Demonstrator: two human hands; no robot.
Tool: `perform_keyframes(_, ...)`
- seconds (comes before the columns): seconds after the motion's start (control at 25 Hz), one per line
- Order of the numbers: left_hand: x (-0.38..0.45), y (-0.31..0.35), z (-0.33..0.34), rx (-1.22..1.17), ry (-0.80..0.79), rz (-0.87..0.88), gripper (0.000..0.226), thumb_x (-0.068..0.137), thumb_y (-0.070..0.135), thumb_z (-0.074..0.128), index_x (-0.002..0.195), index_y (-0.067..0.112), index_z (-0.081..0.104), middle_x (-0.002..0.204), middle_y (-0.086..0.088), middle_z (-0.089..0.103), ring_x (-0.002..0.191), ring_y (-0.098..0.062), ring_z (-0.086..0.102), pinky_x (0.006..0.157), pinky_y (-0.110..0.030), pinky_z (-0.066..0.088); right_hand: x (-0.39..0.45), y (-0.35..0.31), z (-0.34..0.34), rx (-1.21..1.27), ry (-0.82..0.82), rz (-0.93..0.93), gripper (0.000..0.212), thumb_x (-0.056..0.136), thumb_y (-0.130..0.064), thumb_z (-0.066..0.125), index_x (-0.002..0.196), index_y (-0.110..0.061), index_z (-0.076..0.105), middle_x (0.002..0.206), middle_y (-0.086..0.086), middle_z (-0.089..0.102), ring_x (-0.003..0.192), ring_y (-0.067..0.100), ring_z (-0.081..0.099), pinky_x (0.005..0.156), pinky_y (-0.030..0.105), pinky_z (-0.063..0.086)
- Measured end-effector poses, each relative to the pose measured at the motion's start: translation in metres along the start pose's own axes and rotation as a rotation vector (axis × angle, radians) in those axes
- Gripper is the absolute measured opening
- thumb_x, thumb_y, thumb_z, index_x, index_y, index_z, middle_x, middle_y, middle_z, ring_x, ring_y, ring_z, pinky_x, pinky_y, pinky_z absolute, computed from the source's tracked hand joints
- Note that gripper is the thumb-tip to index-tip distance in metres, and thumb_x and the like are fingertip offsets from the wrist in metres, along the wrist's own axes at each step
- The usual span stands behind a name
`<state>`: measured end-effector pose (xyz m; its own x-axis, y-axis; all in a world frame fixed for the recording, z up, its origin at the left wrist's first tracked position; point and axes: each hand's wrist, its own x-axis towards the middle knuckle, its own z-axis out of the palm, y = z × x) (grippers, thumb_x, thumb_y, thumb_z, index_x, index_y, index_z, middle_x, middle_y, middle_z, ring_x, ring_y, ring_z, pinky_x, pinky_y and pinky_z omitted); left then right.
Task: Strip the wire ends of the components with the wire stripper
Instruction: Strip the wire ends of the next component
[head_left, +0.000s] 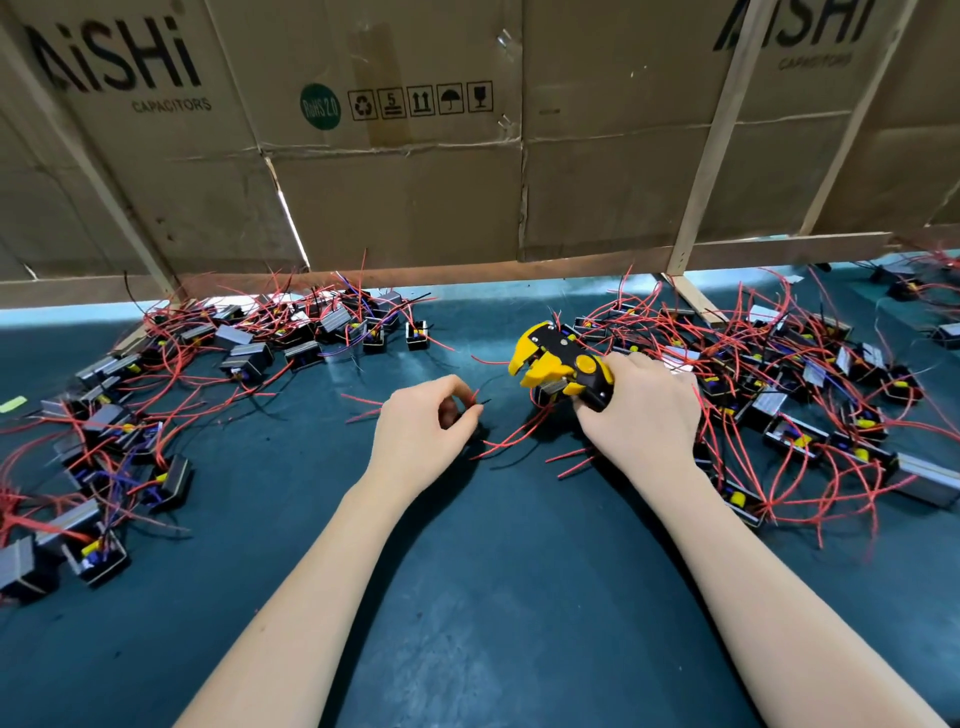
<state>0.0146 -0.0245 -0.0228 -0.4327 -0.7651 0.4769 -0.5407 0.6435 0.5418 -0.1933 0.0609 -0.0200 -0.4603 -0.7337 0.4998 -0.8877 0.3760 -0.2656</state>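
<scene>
Head view, looking down on a dark teal-green work mat (493, 597). Left hand (423, 436) curled, thumb and forefinger pinching a thin black wire end (480, 404) beside a short red one, just above the mat. Right hand (641, 415) clenched round the handles of a yellow-and-black automatic wire stripper (558, 366), head aimed left toward the pinched wire, jaws apart, near the wire but not yet on it.

Probably the feeding step: wire end about to go into the stripper. Best done by keeping the pinch close behind the tip so the thin lead stays stiff, sliding only the end squarely between the jaws, then squeezing in one firm stroke and pulling straight. Too deep an insert risks baring too much conductor; a slanted entry risks nicking strands.

Small grey-and-black box-shaped component belonging to that wire mostly hidden under the left hand; cannot tell its exact pose.

Around: left heap of grey box-shaped components with red wires (156, 395), right heap of the same kind (805, 410), loose red wires (524, 434) sprawling between the two hands. Behind, a brown printed cardboard wall (395, 197) braced by pale wooden slats (706, 156).

In the way: stray red leads under the stripper, liable to slip into the jaws alongside the intended wire.
</scene>
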Motion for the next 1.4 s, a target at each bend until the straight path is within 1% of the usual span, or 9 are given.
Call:
perform_keyframes(0.12, -0.003, 0.006, 0.001, -0.224, -0.181, 0.097, 0.041, 0.087, 0.011, 0.068, 0.126, 0.021, 0.057, 0.104, 0.009, 0.068, 0.093, 0.006, 0.061, 0.088, -0.019, 0.045, 0.001, 0.002, -0.003, 0.08, 0.041, 0.027, 0.025, 0.076, -0.041, 0.069, 0.078, -0.02, 0.056, 0.084, 0.0, 0.063, 0.09, 0.029, 0.06, 0.081, 0.04, 0.035)
perform_keyframes(0.24, 0.003, 0.003, -0.003, -0.226, -0.192, 0.119, 0.069, 0.09, 0.009, 0.064, 0.151, 0.017, 0.03, 0.149, 0.002, 0.045, 0.137, -0.006, 0.042, 0.115, -0.024, 0.029, 0.001, 0.003, -0.005, 0.114, 0.061, 0.025, 0.026, 0.075, -0.041, 0.071, 0.079, -0.02, 0.057, 0.083, 0.0, 0.062, 0.091, 0.029, 0.06, 0.082, 0.04, 0.037)
perform_keyframes(0.32, 0.011, -0.013, -0.016, 0.009, 0.067, 0.086, 0.065, 0.087, 0.009, 0.066, 0.146, 0.006, 0.039, 0.147, -0.008, 0.048, 0.135, -0.023, 0.045, 0.111, -0.035, 0.031, 0.001, 0.002, -0.007, 0.13, 0.066, 0.008, 0.025, 0.074, -0.04, 0.072, 0.079, -0.02, 0.057, 0.082, 0.0, 0.062, 0.091, 0.028, 0.06, 0.081, 0.04, 0.037)
perform_keyframes(0.44, 0.016, -0.053, -0.051, 0.332, 0.414, -0.258, 0.06, 0.083, 0.01, 0.066, 0.139, 0.003, 0.045, 0.135, -0.02, 0.054, 0.123, -0.039, 0.046, 0.097, -0.046, 0.033, -0.001, 0.0, -0.008, 0.146, 0.073, -0.032, 0.025, 0.073, -0.036, 0.074, 0.079, -0.018, 0.058, 0.081, 0.002, 0.062, 0.088, 0.031, 0.06, 0.079, 0.041, 0.037)
perform_keyframes(0.6, 0.006, -0.092, -0.074, 0.443, 0.345, -0.657, 0.048, 0.086, 0.01, 0.059, 0.133, 0.004, 0.051, 0.125, -0.025, 0.06, 0.12, -0.044, 0.047, 0.099, -0.051, 0.033, -0.002, -0.001, -0.008, 0.134, 0.042, -0.047, 0.026, 0.073, -0.035, 0.075, 0.082, -0.015, 0.062, 0.083, 0.003, 0.063, 0.088, 0.032, 0.06, 0.08, 0.042, 0.038)
perform_keyframes(0.8, 0.008, -0.093, -0.069, 0.5, 0.314, -0.565, 0.017, 0.089, 0.014, 0.06, 0.097, 0.017, 0.075, 0.091, -0.013, 0.074, 0.099, -0.039, 0.058, 0.087, -0.043, 0.033, -0.002, 0.002, -0.008, 0.144, 0.045, -0.044, 0.024, 0.073, -0.036, 0.074, 0.082, -0.018, 0.061, 0.083, -0.001, 0.062, 0.089, 0.028, 0.06, 0.08, 0.04, 0.035)
perform_keyframes(1.0, 0.008, -0.082, -0.065, 0.527, 0.276, -0.511, 0.014, 0.089, 0.026, 0.066, 0.091, 0.02, 0.078, 0.084, -0.006, 0.075, 0.099, -0.036, 0.056, 0.086, -0.041, 0.029, -0.002, 0.002, -0.008, 0.136, 0.04, -0.053, 0.024, 0.073, -0.036, 0.074, 0.081, -0.018, 0.06, 0.083, -0.002, 0.062, 0.089, 0.027, 0.06, 0.078, 0.038, 0.034)
perform_keyframes(1.2, 0.01, -0.038, -0.051, 0.422, 0.253, -0.138, 0.009, 0.087, 0.022, 0.071, 0.087, 0.018, 0.079, 0.08, -0.006, 0.075, 0.086, -0.033, 0.061, 0.081, -0.042, 0.034, -0.002, 0.003, -0.006, 0.122, 0.05, -0.061, 0.025, 0.072, -0.038, 0.074, 0.081, -0.018, 0.061, 0.082, -0.002, 0.062, 0.088, 0.027, 0.061, 0.079, 0.037, 0.034)
perform_keyframes(1.4, 0.001, 0.008, -0.026, -0.136, 0.009, 0.026, 0.01, 0.084, 0.012, 0.074, 0.093, 0.015, 0.079, 0.084, 0.005, 0.074, 0.075, -0.003, 0.064, 0.076, -0.02, 0.046, -0.001, 0.003, -0.004, 0.13, 0.044, -0.055, 0.024, 0.072, -0.037, 0.073, 0.083, -0.018, 0.063, 0.086, -0.002, 0.064, 0.092, 0.028, 0.061, 0.08, 0.038, 0.035)
